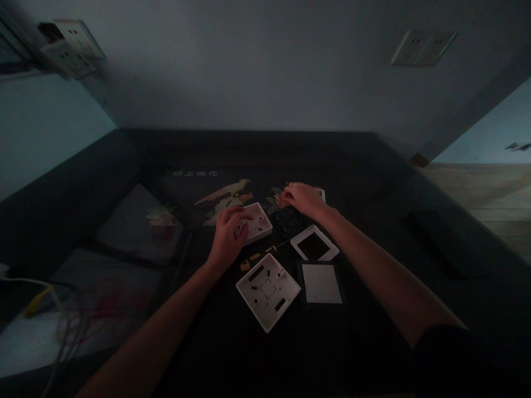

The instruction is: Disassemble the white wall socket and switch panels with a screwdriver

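My left hand (227, 235) rests on a white socket plate (257, 222), fingers curled over its left edge. My right hand (302, 199) lies fingers closed on the dark table, just beyond a black socket insert (287, 221); what it pinches is too dim to name. Nearer me lie a white frame (314, 244), a white back box (267, 290) with slots, and a flat white cover in a dark frame (322, 283). A small yellow-handled screwdriver (257, 256) lies between the plate and the back box.
The dark table (373, 265) carries a bird-and-flower picture (226, 194). Cables (39, 296) lie at the left edge. Wall sockets (423, 48) sit upper right, another socket block (72, 47) upper left. A dark flat object (440, 235) lies right.
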A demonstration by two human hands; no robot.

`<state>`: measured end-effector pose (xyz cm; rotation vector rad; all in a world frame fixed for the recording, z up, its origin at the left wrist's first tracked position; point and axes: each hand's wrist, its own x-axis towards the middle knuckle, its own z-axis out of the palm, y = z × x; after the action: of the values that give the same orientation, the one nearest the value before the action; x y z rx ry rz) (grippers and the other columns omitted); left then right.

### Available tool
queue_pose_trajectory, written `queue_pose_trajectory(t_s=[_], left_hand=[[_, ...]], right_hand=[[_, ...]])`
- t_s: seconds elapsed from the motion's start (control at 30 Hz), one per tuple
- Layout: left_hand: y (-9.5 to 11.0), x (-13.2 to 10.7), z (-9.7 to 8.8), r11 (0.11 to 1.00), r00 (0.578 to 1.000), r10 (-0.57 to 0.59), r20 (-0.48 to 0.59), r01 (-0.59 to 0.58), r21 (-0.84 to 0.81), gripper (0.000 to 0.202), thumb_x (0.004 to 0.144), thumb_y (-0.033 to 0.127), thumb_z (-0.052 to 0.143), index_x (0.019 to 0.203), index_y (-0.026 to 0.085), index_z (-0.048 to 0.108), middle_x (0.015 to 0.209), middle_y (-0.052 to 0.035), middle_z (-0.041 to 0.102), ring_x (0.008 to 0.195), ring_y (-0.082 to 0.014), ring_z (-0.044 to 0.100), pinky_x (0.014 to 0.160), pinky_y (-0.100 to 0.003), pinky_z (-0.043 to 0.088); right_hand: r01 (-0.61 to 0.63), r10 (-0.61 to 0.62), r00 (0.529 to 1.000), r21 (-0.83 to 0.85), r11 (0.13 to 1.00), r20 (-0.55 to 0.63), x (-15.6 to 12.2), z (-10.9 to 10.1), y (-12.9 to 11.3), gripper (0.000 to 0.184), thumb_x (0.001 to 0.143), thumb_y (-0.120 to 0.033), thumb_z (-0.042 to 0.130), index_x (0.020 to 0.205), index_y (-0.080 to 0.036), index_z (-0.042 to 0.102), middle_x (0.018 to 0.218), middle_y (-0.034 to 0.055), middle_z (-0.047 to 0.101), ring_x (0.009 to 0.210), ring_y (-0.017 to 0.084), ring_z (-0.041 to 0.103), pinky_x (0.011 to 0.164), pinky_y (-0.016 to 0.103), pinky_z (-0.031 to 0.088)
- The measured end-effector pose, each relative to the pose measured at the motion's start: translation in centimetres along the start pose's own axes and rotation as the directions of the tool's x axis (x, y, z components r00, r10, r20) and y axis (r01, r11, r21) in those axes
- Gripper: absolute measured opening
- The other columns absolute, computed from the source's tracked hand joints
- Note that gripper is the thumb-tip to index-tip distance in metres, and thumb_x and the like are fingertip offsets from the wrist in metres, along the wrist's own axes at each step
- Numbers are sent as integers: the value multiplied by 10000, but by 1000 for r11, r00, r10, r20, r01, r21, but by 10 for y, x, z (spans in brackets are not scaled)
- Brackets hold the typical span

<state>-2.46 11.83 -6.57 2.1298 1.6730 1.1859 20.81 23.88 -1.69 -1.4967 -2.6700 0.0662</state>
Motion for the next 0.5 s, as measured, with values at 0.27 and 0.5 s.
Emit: queue_pose_trajectory(t_s=[0.27, 0.5], left_hand=[[0, 1, 1, 1000, 1000, 0, -10, 0, -5, 219, 879, 91, 554, 1020, 220, 660, 1225, -87, 595, 1195, -273, 544, 1062, -528, 428], [6, 1, -5, 1000, 999, 13, -47, -13, -16, 211, 886, 107, 538, 1029, 213, 650, 1215, -93, 601, 1181, -278, 546, 1056, -519, 429]], right_hand=[[-10, 10, 1000, 82, 997, 2, 3, -1, -1, 324, 962, -343, 610, 1245, -186, 603, 1262, 93, 631, 1047, 226, 654, 875, 443, 567], [37, -13, 995, 256, 966, -94, -77, -15, -3, 149, 974, -276, 580, 1014, -174, 681, 1046, 66, 696, 973, 202, 663, 873, 400, 550]])
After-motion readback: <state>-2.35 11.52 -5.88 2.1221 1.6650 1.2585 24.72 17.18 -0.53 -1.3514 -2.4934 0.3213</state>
